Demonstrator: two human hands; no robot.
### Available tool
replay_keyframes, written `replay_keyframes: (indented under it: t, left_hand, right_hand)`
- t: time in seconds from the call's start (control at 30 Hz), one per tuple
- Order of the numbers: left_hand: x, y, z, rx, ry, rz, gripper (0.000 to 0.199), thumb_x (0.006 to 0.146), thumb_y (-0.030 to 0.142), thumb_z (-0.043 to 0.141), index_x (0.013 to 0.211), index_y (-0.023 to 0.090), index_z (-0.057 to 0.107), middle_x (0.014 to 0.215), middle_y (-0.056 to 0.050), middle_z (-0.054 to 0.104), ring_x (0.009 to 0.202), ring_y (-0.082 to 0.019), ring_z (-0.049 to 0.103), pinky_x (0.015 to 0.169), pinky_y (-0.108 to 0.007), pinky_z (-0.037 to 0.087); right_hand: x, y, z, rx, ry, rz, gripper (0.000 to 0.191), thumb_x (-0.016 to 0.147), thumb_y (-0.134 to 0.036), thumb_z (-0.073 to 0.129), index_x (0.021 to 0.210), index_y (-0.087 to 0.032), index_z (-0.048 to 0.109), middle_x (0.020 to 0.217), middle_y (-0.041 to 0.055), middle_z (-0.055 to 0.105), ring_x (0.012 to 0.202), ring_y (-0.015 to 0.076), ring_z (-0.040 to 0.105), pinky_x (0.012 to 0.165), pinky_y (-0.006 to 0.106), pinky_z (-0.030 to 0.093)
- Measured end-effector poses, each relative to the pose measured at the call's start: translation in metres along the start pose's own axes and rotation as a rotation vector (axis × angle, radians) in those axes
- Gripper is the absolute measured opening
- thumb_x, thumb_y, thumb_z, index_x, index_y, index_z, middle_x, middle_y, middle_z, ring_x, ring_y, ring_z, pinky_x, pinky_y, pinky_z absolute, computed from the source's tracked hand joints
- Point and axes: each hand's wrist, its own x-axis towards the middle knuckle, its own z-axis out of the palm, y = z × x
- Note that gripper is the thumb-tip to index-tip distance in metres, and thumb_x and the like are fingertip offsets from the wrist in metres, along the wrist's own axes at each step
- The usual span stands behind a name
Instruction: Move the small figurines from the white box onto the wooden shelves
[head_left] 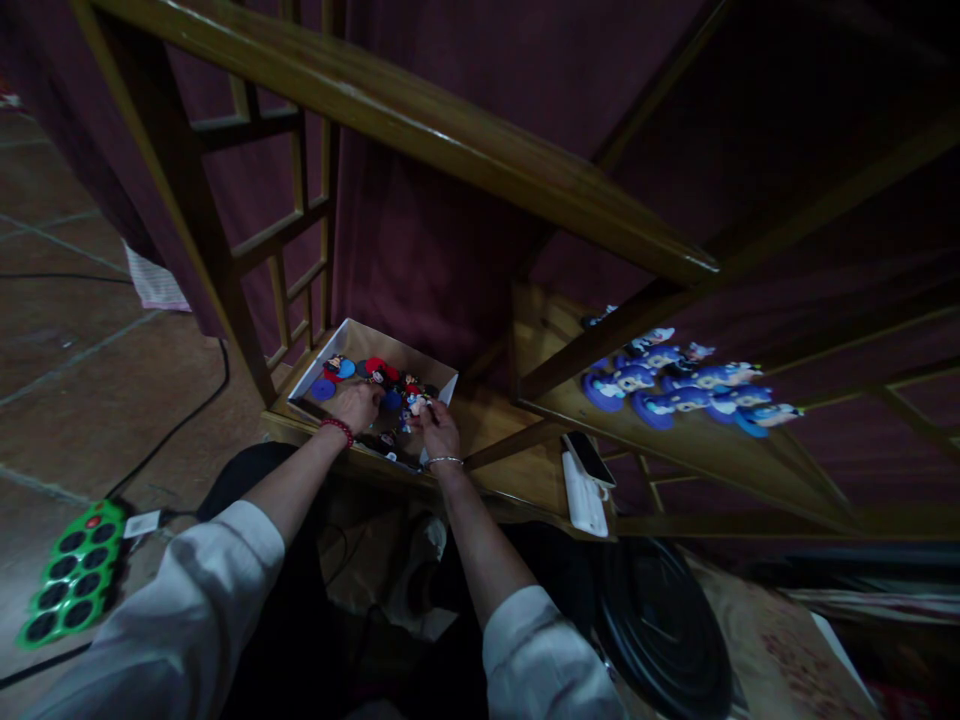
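A shallow white cardboard box (442, 380) rests on the wooden shelf and holds several small toy figurines (379, 372) in red, black and blue. My left hand (358, 408), with a red bead bracelet, reaches over its near side. Those fingers are bent together among the figurines; whatever they pinch is too small to make out. At the box's right side, my right hand (441, 432), wearing a silver bracelet, has its thumb and fingers closed on a small white and blue figurine (417, 403). Round blue discs (322, 388) lie at the left inside the box.
Several blue-and-white figurines (675, 385) stand on a raised shelf at right. A phone (589, 458) and a white case-like item (583, 500) lie on the lower shelf. A wooden beam (420, 120) crosses above. A green power strip (75, 575) is on the floor.
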Motion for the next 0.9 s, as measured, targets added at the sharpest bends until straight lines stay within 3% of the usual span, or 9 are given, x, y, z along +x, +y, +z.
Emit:
replay_keyframes:
  t: [0.23,0.47,0.77,0.9]
  left_hand:
    - [0.000,0.000,0.011,0.088,-0.008,0.127,0.033,0.076,0.019,0.045,0.105,0.023,0.060,0.108,-0.006,0.055,0.103,-0.019,0.048,0.089,-0.030,0.038]
    - [-0.003,0.013,0.016,0.163,0.005,0.034,0.037,0.076,0.021,0.044,0.112,0.022,0.054,0.110,-0.011,0.049,0.108,-0.026,0.038,0.084,-0.037,0.038]
    - [0.001,0.025,0.024,0.179,0.139,-0.045,0.031,0.078,0.019,0.038,0.097,0.018,0.063,0.107,-0.014,0.047,0.106,-0.029,0.036,0.081,-0.039,0.037]
    - [0.000,0.028,0.024,0.173,0.145,-0.050,0.030,0.078,0.021,0.039,0.091,0.019,0.065,0.107,-0.013,0.046,0.106,-0.028,0.035,0.084,-0.039,0.035]
  right_hand:
    - [0.000,0.004,0.000,0.001,0.021,-0.020,0.023,0.073,-0.036,0.050,0.091,-0.021,0.051,0.064,-0.0036,0.064,0.055,0.0132,0.062,0.054,0.025,0.051]
    - [-0.001,0.003,0.002,0.004,0.055,-0.001,0.020,0.073,-0.034,0.051,0.089,-0.022,0.052,0.054,-0.0072,0.061,0.049,0.0123,0.060,0.053,0.024,0.050]
    - [-0.007,0.001,-0.001,-0.034,0.055,-0.019,0.027,0.072,-0.041,0.050,0.091,-0.022,0.053,0.055,-0.0063,0.062,0.050,0.0138,0.061,0.056,0.026,0.052]
    - [-0.006,0.003,-0.001,-0.060,0.051,-0.029,0.026,0.072,-0.041,0.050,0.089,-0.022,0.053,0.055,-0.0064,0.062,0.048,0.0132,0.060,0.057,0.027,0.052]
